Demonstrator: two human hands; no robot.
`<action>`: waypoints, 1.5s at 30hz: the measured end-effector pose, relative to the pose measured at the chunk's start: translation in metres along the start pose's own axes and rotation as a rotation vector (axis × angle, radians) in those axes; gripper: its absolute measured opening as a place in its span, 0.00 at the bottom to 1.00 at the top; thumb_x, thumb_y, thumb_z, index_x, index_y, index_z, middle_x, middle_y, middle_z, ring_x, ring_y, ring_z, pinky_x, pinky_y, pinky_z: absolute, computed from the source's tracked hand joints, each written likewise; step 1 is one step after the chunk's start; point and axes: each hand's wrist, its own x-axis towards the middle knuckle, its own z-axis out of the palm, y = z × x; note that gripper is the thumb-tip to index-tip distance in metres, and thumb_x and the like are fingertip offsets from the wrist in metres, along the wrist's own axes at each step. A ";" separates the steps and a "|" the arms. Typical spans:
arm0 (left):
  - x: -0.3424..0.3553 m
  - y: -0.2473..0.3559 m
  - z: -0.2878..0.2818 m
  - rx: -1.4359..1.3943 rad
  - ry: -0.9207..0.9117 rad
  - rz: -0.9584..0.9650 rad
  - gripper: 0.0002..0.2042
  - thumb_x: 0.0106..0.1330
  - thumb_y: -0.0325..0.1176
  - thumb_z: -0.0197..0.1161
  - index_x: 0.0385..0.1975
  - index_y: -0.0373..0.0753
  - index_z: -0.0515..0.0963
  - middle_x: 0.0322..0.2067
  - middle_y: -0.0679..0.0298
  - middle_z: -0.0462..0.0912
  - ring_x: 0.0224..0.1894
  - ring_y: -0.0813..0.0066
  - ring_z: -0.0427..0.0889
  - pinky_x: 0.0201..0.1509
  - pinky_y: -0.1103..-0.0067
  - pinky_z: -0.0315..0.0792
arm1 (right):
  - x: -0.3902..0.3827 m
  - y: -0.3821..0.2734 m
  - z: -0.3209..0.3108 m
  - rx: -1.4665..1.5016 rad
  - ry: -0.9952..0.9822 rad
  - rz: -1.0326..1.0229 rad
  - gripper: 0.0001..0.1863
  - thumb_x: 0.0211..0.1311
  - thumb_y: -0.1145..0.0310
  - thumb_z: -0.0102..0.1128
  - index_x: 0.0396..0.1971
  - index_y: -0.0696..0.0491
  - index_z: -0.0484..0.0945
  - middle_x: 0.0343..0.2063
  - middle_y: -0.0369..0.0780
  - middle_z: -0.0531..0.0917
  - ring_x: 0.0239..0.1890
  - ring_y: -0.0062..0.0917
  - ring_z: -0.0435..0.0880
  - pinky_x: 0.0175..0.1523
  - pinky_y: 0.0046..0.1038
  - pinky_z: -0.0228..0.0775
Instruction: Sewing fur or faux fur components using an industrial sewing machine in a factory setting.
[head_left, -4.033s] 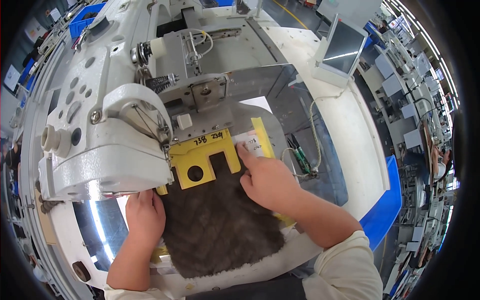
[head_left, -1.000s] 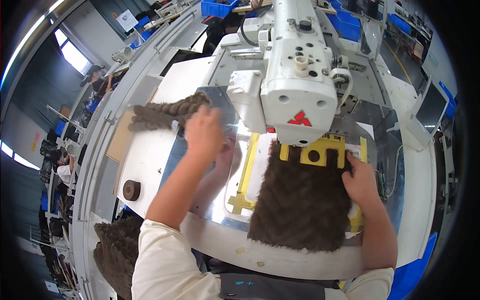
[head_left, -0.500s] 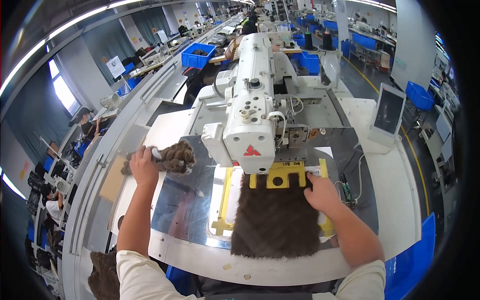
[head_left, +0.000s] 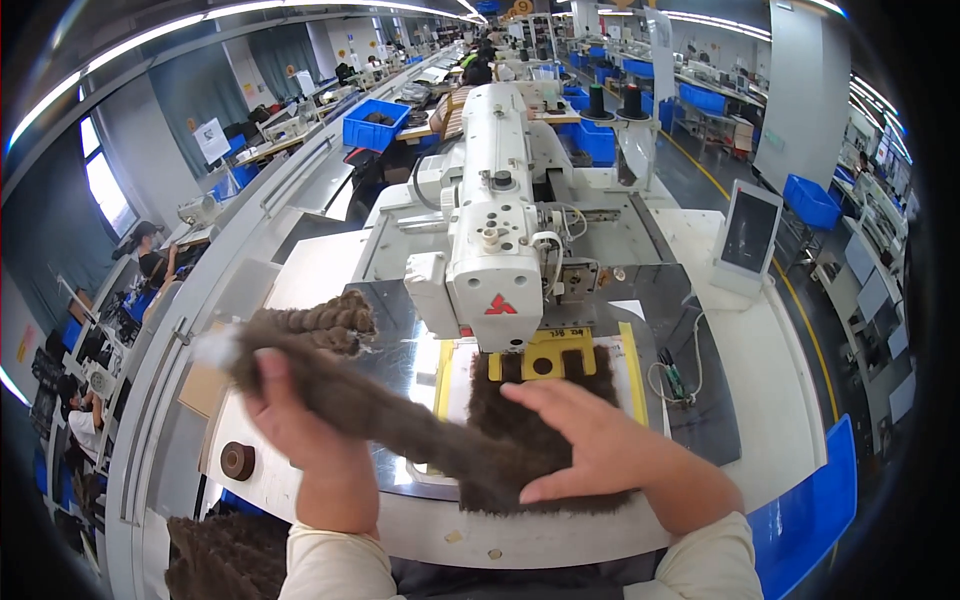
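Note:
My left hand [head_left: 290, 425] grips a long strip of brown furry fabric [head_left: 370, 405] and holds it up above the table; the strip runs right and down to my right hand. My right hand [head_left: 585, 445] lies flat, fingers spread, on a brown fur panel [head_left: 510, 400] that sits in a yellow clamp frame [head_left: 545, 352] under the head of a white sewing machine [head_left: 495, 250]. A small stack of brown fur pieces [head_left: 325, 318] rests on the table to the left of the machine.
A roll of brown tape [head_left: 237, 460] lies near the table's left front edge. More brown fur [head_left: 215, 555] hangs at the lower left. A tablet screen [head_left: 750, 235] stands at the right. Blue bins [head_left: 375, 125] and other workstations fill the background.
My left hand has taken a fur strip from the stack at the left and brought it toward me, across to the panel. My right hand has slid down the panel.

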 end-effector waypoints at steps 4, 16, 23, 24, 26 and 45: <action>-0.043 -0.049 0.015 -0.197 -0.205 -0.459 0.16 0.76 0.33 0.62 0.59 0.39 0.73 0.50 0.62 0.82 0.50 0.73 0.82 0.54 0.74 0.78 | 0.005 0.004 0.012 0.110 -0.102 0.157 0.39 0.62 0.56 0.71 0.69 0.55 0.67 0.55 0.51 0.80 0.56 0.46 0.81 0.60 0.41 0.75; -0.053 -0.093 -0.012 0.274 -1.020 -0.628 0.13 0.58 0.25 0.79 0.41 0.34 0.84 0.39 0.68 0.84 0.37 0.86 0.77 0.38 0.85 0.70 | -0.025 0.053 -0.026 -0.626 -0.042 0.411 0.10 0.50 0.74 0.64 0.34 0.57 0.77 0.31 0.44 0.81 0.40 0.43 0.83 0.45 0.43 0.74; -0.057 -0.094 -0.002 0.279 -1.227 -0.312 0.23 0.51 0.28 0.84 0.48 0.32 0.85 0.39 0.61 0.86 0.36 0.77 0.80 0.39 0.81 0.72 | -0.015 0.049 -0.012 -0.407 -0.032 0.288 0.11 0.54 0.71 0.67 0.35 0.58 0.76 0.33 0.45 0.80 0.40 0.43 0.83 0.46 0.41 0.75; -0.056 -0.092 -0.001 0.269 -1.224 -0.309 0.23 0.51 0.28 0.84 0.48 0.32 0.85 0.39 0.61 0.86 0.36 0.77 0.80 0.39 0.81 0.72 | -0.014 0.048 -0.013 -0.398 -0.010 0.309 0.11 0.54 0.71 0.67 0.35 0.58 0.76 0.33 0.45 0.80 0.41 0.43 0.82 0.46 0.42 0.75; -0.056 -0.088 0.001 0.298 -1.195 -0.296 0.26 0.49 0.29 0.85 0.50 0.34 0.85 0.40 0.60 0.86 0.38 0.75 0.82 0.42 0.79 0.75 | -0.014 0.047 -0.014 -0.392 0.007 0.326 0.12 0.54 0.72 0.67 0.36 0.58 0.76 0.33 0.45 0.80 0.41 0.43 0.82 0.46 0.42 0.75; -0.080 -0.095 -0.016 0.061 -0.929 -0.647 0.14 0.50 0.22 0.77 0.37 0.33 0.85 0.38 0.57 0.88 0.39 0.68 0.85 0.47 0.72 0.78 | -0.010 0.032 0.001 -0.223 -0.010 0.241 0.15 0.59 0.62 0.71 0.31 0.57 0.78 0.30 0.43 0.79 0.38 0.42 0.82 0.43 0.40 0.76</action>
